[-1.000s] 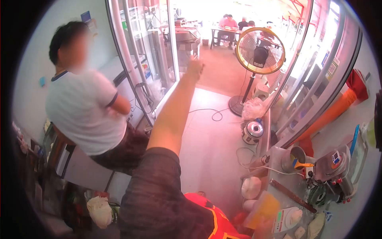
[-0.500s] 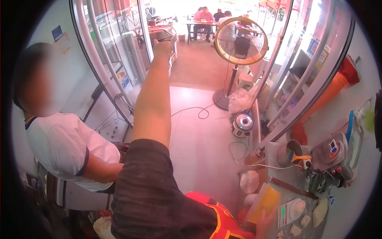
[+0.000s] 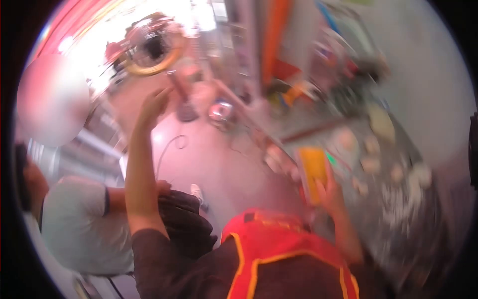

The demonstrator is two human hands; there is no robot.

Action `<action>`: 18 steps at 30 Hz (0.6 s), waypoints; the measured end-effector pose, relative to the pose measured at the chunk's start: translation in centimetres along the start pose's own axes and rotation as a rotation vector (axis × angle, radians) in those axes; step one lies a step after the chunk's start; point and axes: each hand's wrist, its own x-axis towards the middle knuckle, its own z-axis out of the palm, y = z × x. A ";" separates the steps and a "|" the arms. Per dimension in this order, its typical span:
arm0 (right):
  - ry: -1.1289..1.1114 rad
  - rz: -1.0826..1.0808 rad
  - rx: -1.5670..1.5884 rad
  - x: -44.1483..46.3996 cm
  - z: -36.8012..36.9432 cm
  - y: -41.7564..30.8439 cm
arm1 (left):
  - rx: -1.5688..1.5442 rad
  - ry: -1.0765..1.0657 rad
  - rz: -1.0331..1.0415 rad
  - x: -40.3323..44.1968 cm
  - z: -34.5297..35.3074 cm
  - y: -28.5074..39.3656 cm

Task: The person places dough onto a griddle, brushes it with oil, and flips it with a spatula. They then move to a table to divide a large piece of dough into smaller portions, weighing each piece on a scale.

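Observation:
My left hand (image 3: 157,102) is raised at the end of my outstretched arm, in front of the doorway. Motion smears its fingers, and I see nothing held there. Low on the right, my right hand (image 3: 328,192) grips a flat yellow rectangular piece (image 3: 313,169) with a pale edge, held upright beside the work table. A digital scale with a green display (image 3: 330,158) sits just beyond it. Pale dough pieces (image 3: 371,164) lie around the scale, blurred. Behind them is a long dark brown stick (image 3: 313,130).
A person in a white T-shirt (image 3: 87,224) is close at my left. A standing fan (image 3: 152,52) with a yellow rim is at the doorway. On the floor are a silver-lidded cooker (image 3: 220,112) and a cable (image 3: 169,149). The dark, flour-streaked table (image 3: 403,214) fills the right side.
The view has swung right and tilted, blurring the scene. My left arm has lowered and bent somewhat. My right hand still holds the yellow piece, now more fully in view.

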 end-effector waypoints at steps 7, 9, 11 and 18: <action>0.189 0.300 -0.031 -5.4 -7.0 7.6 | -0.127 -0.468 -0.205 -6.9 24.6 -3.7; 0.238 0.431 -0.008 -7.4 -9.4 10.4 | -0.168 -0.572 -0.352 -9.0 30.4 -5.9; 0.281 0.480 -0.061 -9.3 -12.3 12.9 | -0.295 -0.687 -0.369 -11.7 35.4 -6.9; 0.328 0.374 -0.118 -13.1 -19.3 19.6 | -0.383 -0.653 -0.549 -17.4 46.8 -5.2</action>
